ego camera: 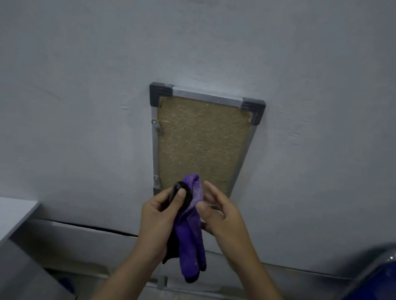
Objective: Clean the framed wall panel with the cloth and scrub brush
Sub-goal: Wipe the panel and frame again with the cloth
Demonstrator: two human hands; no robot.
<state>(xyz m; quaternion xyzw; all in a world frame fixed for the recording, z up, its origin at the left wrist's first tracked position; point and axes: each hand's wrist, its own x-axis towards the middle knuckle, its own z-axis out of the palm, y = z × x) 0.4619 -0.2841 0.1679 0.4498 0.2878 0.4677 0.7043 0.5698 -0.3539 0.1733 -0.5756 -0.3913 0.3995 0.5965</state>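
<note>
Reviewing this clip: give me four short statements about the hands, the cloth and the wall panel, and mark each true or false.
1. The left hand grips the purple cloth. True.
2. The cloth is pressed flat against the middle of the framed panel. False: it hangs from the hands in front of the panel's lower edge.
3. The panel has dark corner caps at its upper corners. True.
4. The right hand holds a scrub brush. False: no brush shows in it.

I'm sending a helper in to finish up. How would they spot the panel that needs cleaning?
On the grey wall, look above the hands for the framed wall panel. Alone there, it has a rough tan surface, a silver metal frame and black plastic corner caps.
</note>
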